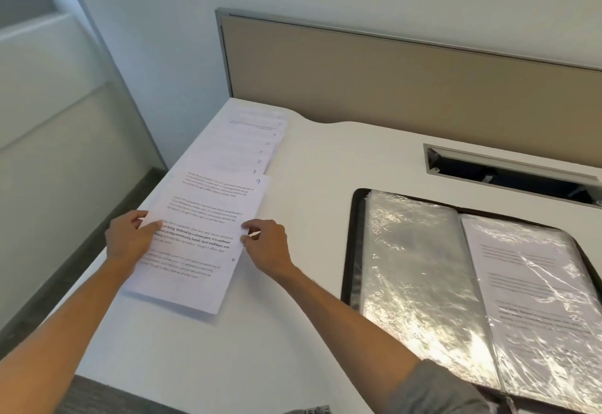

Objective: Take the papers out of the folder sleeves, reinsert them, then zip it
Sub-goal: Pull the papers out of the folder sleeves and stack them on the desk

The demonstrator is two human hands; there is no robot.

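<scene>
From the head view, your left hand [130, 241] and right hand [265, 244] each pinch a side edge of the top sheet [202, 234], marked 9, thumb over the page and fingers curled at the edge. It sits on the fanned stack of papers [250, 140] on the desk [309, 185]. The folder [423, 283] lies open and unzipped to your right, left sleeve looking empty, right sleeve [537, 299] holding a page. Removal looks nearly done; reinserting and zipping remain.

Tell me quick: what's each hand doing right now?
Left hand: pinching the left edge of the top sheet.
Right hand: pinching the right edge of the same sheet.
</scene>
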